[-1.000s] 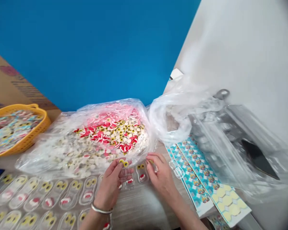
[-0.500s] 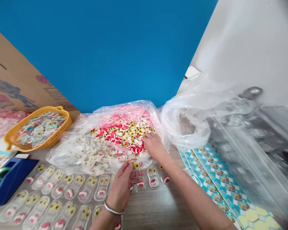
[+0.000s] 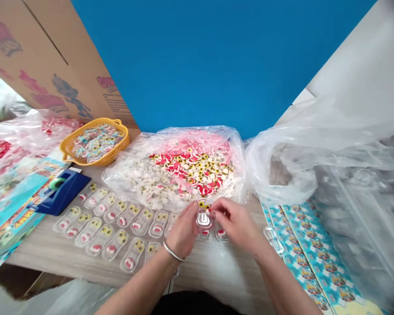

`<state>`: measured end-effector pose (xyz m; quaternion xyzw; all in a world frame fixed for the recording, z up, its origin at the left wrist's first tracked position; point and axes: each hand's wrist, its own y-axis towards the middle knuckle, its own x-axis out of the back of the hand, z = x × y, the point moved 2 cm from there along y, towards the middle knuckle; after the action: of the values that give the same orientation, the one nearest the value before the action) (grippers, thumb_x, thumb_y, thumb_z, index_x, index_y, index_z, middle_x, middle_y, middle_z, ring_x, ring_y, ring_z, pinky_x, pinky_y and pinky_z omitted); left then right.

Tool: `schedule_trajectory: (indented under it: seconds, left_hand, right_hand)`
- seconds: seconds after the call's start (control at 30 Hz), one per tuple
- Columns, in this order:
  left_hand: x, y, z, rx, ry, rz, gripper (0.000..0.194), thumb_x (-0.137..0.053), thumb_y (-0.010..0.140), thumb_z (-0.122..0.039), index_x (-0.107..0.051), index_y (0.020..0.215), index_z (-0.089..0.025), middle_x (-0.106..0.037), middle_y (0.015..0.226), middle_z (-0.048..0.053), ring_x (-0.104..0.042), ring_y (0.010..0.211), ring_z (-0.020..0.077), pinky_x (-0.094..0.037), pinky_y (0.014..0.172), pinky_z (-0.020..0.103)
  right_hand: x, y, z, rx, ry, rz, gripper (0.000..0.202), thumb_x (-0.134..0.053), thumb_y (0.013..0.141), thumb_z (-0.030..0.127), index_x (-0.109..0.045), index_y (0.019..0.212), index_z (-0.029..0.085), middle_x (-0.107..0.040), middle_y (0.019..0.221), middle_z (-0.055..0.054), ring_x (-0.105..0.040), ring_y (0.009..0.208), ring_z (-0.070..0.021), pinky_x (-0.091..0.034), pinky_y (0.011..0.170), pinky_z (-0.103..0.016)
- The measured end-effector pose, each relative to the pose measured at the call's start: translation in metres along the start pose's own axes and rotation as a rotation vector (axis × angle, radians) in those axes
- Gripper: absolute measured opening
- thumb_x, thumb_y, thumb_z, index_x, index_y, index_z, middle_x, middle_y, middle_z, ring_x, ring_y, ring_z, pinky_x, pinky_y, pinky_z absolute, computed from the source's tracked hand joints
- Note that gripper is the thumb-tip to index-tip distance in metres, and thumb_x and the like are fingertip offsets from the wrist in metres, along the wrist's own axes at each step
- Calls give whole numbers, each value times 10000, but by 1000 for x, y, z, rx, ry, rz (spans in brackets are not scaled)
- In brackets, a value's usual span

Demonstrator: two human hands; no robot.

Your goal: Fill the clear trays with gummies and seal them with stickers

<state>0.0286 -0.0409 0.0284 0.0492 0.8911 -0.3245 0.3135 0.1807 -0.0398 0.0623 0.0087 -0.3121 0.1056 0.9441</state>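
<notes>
Right now the work in hand looks like filling one clear blister shell (image 3: 204, 217), held just below the centre of the frame: yellow eye pieces already sit in its top pocket, and the lower pocket appears unfilled. The left hand (image 3: 184, 229) grips the shell from its left side, thumb on the front and fingers curled behind, a metal bangle (image 3: 173, 252) on the wrist. The right hand (image 3: 237, 222) comes in from the lower right with its fingertips pinched together at the shell's upper right edge; they seem to grasp a small red piece, though it is too small to be sure.

Both forearms rise from the bottom edge and converge on the shell, wrists low over the wooden table (image 3: 46, 253). Judging from this, the next move calls for a fine, steady push of the piece into the empty pocket while the left hand keeps the shell level.

Just above the hands lies the open plastic bag of loose pieces (image 3: 187, 168). Rows of filled shells (image 3: 111, 223) lie left of centre, a yellow basket (image 3: 96, 142) and blue tape dispenser (image 3: 64, 192) at the left, printed backing cards (image 3: 315, 267) at the lower right
</notes>
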Motion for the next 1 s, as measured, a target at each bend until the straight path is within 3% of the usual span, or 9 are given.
schedule_trajectory:
  seconds: [0.1, 0.23, 0.43, 0.53, 0.63, 0.77, 0.9, 1.0]
  left_hand:
    - [-7, -10, 8, 10, 37, 37, 274, -683, 766, -345, -635, 970, -168, -695, 982, 72, -659, 773, 176, -523, 656, 275]
    - [-14, -24, 19, 29, 98, 45, 275, -698, 738, -349, -646, 933, -163, -683, 913, 55, -605, 715, 139, -479, 609, 237]
    - [-18, -40, 32, 34, 152, 34, 254, -691, 746, -317, -643, 932, -150, -671, 853, 42, -577, 665, 117, -492, 605, 235]
    - [-20, -44, 37, 38, 163, 35, 256, -689, 767, -306, -640, 967, -155, -677, 870, 41, -606, 686, 121, -523, 636, 251]
    - [-26, -45, 41, 62, 180, 31, 239, -682, 787, -279, -627, 984, -156, -691, 976, 71, -670, 784, 166, -554, 681, 290]
    - [-36, -43, 49, 129, 258, -30, 267, -677, 794, -244, -603, 1035, -155, -692, 1077, 112, -716, 856, 255, -583, 709, 374]
    - [-45, -42, 54, 159, 240, -55, 298, -696, 778, -231, -595, 1049, -155, -694, 1121, 129, -714, 924, 303, -588, 747, 404]
    - [-45, -39, 55, 157, 221, -94, 347, -731, 748, -256, -604, 1053, -150, -705, 1115, 139, -710, 939, 330, -589, 743, 400]
  right_hand:
    - [-21, -33, 7, 22, -62, -30, 129, -508, 892, 144, -602, 859, 226, -633, 819, 8, -591, 758, -153, -431, 688, -258]
    - [-36, -57, 4, 60, -195, -147, 165, -488, 922, 182, -638, 887, 239, -617, 901, -35, -601, 820, -176, -470, 728, -284]
    - [-40, -84, 5, 76, -241, -213, 205, -474, 934, 178, -664, 960, 250, -600, 906, -47, -605, 806, -172, -500, 732, -279]
    - [-30, -99, 10, 78, -164, -252, 205, -484, 931, 178, -661, 1012, 242, -607, 940, -49, -609, 826, -169, -508, 748, -271]
    - [-3, -108, 5, 85, -99, -325, 196, -501, 925, 178, -649, 1040, 237, -616, 987, -47, -610, 882, -164, -503, 789, -270]
    - [63, -101, -32, -16, -236, -504, 170, -510, 907, 161, -644, 1003, 202, -644, 991, -53, -603, 958, -177, -473, 863, -288]
    - [129, -60, -91, -340, -514, -517, 245, -442, 948, 171, -633, 1101, 148, -646, 1115, -97, -590, 1063, -184, -428, 947, -289]
    - [158, -14, -133, -463, -547, -460, 210, -477, 931, 153, -683, 968, 142, -681, 1000, -97, -630, 983, -197, -465, 892, -304]
